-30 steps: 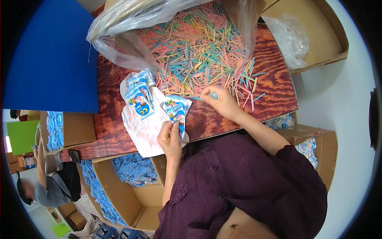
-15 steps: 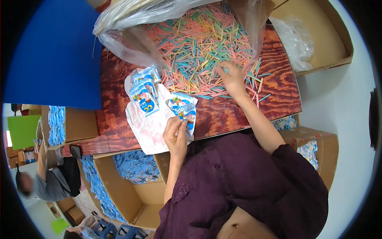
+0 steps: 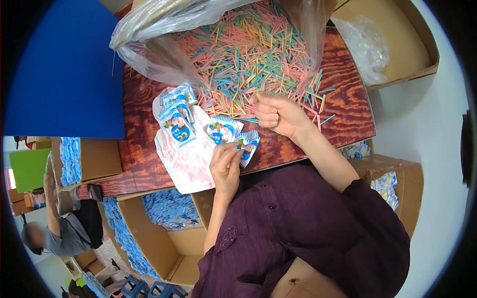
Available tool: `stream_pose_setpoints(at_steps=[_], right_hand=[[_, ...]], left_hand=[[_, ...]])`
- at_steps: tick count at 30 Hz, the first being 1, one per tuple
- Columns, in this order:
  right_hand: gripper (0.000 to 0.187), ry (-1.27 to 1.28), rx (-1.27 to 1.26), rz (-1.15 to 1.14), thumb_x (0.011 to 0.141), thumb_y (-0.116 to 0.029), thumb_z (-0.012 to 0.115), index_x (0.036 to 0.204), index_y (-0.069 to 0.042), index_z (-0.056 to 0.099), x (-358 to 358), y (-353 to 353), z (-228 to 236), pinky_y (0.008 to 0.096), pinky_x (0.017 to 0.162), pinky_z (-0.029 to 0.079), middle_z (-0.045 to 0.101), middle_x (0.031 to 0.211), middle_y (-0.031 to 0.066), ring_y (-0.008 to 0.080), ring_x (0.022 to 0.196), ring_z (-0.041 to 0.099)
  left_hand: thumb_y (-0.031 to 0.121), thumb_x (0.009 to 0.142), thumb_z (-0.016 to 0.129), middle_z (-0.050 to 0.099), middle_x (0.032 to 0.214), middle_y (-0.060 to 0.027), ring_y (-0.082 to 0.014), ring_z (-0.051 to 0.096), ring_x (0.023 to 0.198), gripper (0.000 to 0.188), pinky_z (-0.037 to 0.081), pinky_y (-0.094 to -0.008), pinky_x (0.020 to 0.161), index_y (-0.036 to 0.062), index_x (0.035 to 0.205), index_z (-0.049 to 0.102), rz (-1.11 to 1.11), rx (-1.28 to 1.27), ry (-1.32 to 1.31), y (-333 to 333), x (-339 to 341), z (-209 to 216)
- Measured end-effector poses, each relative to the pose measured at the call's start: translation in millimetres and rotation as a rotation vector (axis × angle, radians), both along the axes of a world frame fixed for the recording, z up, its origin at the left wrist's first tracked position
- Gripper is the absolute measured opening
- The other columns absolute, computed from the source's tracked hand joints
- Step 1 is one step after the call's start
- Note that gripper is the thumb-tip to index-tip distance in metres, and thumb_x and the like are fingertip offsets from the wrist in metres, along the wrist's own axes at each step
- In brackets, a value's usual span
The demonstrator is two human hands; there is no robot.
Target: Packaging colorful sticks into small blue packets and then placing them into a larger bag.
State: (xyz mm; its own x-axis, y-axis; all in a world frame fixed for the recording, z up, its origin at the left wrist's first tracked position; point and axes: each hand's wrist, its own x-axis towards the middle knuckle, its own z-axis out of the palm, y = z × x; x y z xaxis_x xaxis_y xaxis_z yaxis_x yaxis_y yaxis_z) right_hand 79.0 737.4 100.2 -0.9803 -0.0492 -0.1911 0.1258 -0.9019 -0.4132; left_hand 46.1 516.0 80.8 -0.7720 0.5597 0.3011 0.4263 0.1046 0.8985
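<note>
My left hand (image 3: 226,166) pinches a small blue-and-white printed packet (image 3: 248,147) by its edge, near the table's front edge. Just beyond it, more of these packets (image 3: 221,130) lie on a white cloth (image 3: 184,169) with pinkish stains. Another little stack of packets (image 3: 178,126) rests on the cloth's far left part. My right hand (image 3: 280,115) is closed, fingers curled, at the near edge of a big heap of thin pink, yellow, green and teal sticks (image 3: 248,59). Whatever its fingers hold is hidden.
The heap spills from a clear plastic bag (image 3: 154,22) onto the red wood-patterned table (image 3: 348,99). A cardboard box (image 3: 407,39) with plastic stands at far right. Boxes of blue packets (image 3: 169,206) sit below the table. A blue panel (image 3: 64,69) and another person (image 3: 69,228) are at left.
My left hand has shifted slightly right, and the packet in it now sits apart from the others. My right hand has drawn back from the heap, leftward and nearer, with its fingers curled in.
</note>
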Motion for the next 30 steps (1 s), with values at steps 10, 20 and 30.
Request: stream_pose_setpoints(at_steps=[10,20,30], right_hand=[[0.017,0.209,1.266,0.163,0.076,-0.007,0.065,0.092,0.0,0.068,3.7,-12.6,32.9,0.0317,0.067,0.048,0.066,0.076,0.0068,0.0135,0.073,0.061],[0.019,0.24,1.609,0.18,0.078,-0.019,0.065,0.09,-0.006,0.069,5.6,-29.0,25.1,0.0371,0.064,0.047,0.064,0.074,0.0184,0.0307,0.065,0.062],[0.031,0.012,0.337,-0.036,0.099,-0.027,0.051,0.095,0.002,0.062,0.0,-18.8,27.5,0.0257,0.06,0.044,0.061,0.072,0.0006,0.0133,0.063,0.057]], left_hand=[[-0.01,0.076,0.065,0.062,0.089,-0.0129,-0.0253,0.058,0.081,0.013,0.046,-0.0312,0.069,-0.0044,0.088,0.063,0.001,-0.038,0.041,-2.3,-0.4,5.4],[-0.004,0.078,0.067,0.062,0.084,-0.0122,-0.0219,0.06,0.077,0.013,0.046,-0.0289,0.069,-0.0031,0.091,0.063,0.032,-0.143,-0.177,-9.6,3.4,5.5],[-0.008,0.078,0.063,0.062,0.082,-0.0125,-0.0257,0.06,0.079,0.008,0.048,-0.0354,0.083,-0.0034,0.085,0.063,0.034,-0.054,0.056,-5.3,0.5,1.8]])
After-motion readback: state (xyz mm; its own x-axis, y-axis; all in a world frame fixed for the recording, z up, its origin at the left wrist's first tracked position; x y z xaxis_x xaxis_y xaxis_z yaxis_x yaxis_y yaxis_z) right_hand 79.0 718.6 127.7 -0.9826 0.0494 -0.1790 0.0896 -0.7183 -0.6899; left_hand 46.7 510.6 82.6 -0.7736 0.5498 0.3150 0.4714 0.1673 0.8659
